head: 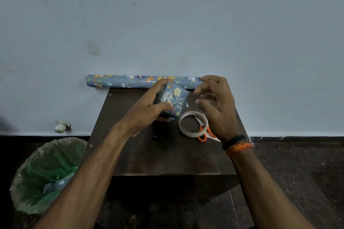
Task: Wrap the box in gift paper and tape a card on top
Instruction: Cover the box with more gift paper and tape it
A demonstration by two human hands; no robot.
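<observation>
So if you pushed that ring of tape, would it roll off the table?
Probably not as it lies. The tape roll rests flat on its side on the table, so a push would likely slide it. It partly sits on the orange scissors, which may snag it. It is a thin hollow ring, so it is probably light. Stood on edge, it could roll.

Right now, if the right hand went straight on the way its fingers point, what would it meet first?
Probably the wrapped box: the right hand has fingers aimed left at its folded end, nothing visible between. Depth is unclear.

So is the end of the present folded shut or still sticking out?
Folded shut: the box shows triangular paper flaps meeting flat on its end.
</observation>
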